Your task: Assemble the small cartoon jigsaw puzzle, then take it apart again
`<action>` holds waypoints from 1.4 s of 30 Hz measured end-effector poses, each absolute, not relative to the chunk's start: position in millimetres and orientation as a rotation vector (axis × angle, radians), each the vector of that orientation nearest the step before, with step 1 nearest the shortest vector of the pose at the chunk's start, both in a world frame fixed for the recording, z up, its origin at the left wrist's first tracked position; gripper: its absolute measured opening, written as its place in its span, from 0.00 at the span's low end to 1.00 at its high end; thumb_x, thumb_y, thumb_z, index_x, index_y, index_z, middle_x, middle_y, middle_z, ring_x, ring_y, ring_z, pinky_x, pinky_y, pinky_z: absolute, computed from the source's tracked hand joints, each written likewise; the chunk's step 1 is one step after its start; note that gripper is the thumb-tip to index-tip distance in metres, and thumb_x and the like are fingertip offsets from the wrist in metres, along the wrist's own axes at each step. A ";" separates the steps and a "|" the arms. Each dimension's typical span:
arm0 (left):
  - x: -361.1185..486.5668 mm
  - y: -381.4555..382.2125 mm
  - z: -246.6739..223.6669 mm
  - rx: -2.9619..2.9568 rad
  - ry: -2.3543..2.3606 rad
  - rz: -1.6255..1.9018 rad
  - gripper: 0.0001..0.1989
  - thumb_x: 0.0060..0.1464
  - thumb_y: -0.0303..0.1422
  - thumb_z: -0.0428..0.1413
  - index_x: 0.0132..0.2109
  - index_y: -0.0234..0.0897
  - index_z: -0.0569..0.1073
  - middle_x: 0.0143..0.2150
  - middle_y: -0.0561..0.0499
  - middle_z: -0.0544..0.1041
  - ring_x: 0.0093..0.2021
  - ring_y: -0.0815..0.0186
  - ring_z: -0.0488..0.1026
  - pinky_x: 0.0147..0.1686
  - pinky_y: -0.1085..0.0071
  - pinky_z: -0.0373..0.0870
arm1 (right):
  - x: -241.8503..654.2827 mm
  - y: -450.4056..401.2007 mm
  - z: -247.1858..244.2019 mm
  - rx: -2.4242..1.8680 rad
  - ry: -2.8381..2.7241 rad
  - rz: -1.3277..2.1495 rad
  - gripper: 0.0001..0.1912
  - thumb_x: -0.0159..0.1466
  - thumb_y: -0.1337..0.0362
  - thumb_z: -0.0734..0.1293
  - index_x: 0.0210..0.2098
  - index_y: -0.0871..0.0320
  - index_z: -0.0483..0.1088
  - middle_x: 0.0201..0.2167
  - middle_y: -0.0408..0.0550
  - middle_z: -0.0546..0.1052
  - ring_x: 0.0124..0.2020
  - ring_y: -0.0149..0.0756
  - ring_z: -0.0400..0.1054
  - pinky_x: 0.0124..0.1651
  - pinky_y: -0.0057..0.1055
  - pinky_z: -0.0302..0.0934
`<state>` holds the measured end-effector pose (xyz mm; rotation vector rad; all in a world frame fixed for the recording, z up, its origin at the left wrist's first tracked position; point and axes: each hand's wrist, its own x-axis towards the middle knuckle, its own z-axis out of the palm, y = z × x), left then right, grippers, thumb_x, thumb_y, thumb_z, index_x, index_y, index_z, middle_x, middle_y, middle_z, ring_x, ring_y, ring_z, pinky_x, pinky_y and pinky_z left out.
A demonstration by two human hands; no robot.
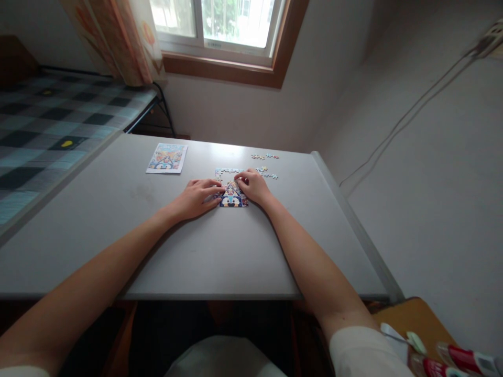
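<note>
A partly assembled jigsaw puzzle [231,201] lies on the grey table, with a blue-and-white cartoon figure along its near side and an open gap in its upper middle. My left hand [196,198] rests flat at the puzzle's left edge, fingers apart and fingertips touching it. Over the right side of the puzzle, my right hand [253,186] has thumb and fingers pinched together on a small puzzle piece, mostly hidden by the fingertips. Loose puzzle pieces [271,176] lie just beyond the right hand, with more pieces [258,157] farther back.
A printed picture sheet [167,158] lies on the table [212,256] to the left of the puzzle. A bed [78,112] stands to the left, below a window [236,23] and curtain. Red-labelled bottles [467,358] lie on a wooden seat at lower right.
</note>
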<state>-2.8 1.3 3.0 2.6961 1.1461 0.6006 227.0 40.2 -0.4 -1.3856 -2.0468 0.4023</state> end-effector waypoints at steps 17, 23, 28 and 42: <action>-3.3 0.8 4.0 2.701 1.164 0.573 0.18 0.63 0.42 0.47 0.56 0.49 0.71 0.58 0.50 0.71 0.56 0.59 0.68 0.57 0.58 0.55 | 227.2 42.5 -4.0 -1.393 -2.057 0.369 0.09 0.62 0.67 0.64 0.37 0.55 0.77 0.32 0.45 0.69 0.34 0.33 0.66 0.44 0.30 0.60; -1.7 -0.3 4.8 2.689 1.171 0.580 0.18 0.63 0.42 0.48 0.56 0.49 0.72 0.57 0.49 0.71 0.56 0.59 0.68 0.58 0.58 0.54 | 228.3 43.2 -5.3 -1.370 -2.062 0.377 0.09 0.62 0.66 0.64 0.37 0.56 0.77 0.32 0.44 0.69 0.34 0.32 0.65 0.44 0.30 0.60; -1.2 -1.0 5.4 2.661 1.171 0.586 0.18 0.63 0.43 0.47 0.56 0.49 0.71 0.58 0.49 0.71 0.56 0.59 0.68 0.58 0.58 0.54 | 228.4 42.3 -3.7 -1.384 -2.053 0.394 0.09 0.62 0.66 0.64 0.37 0.55 0.77 0.32 0.45 0.69 0.34 0.32 0.66 0.44 0.30 0.60; -1.0 -1.8 5.5 2.669 1.162 0.614 0.17 0.63 0.42 0.48 0.55 0.48 0.72 0.57 0.49 0.71 0.57 0.59 0.67 0.58 0.58 0.55 | 230.4 49.7 -7.4 -1.296 -1.788 0.463 0.16 0.60 0.68 0.58 0.43 0.60 0.74 0.34 0.47 0.73 0.31 0.32 0.65 0.41 0.31 0.63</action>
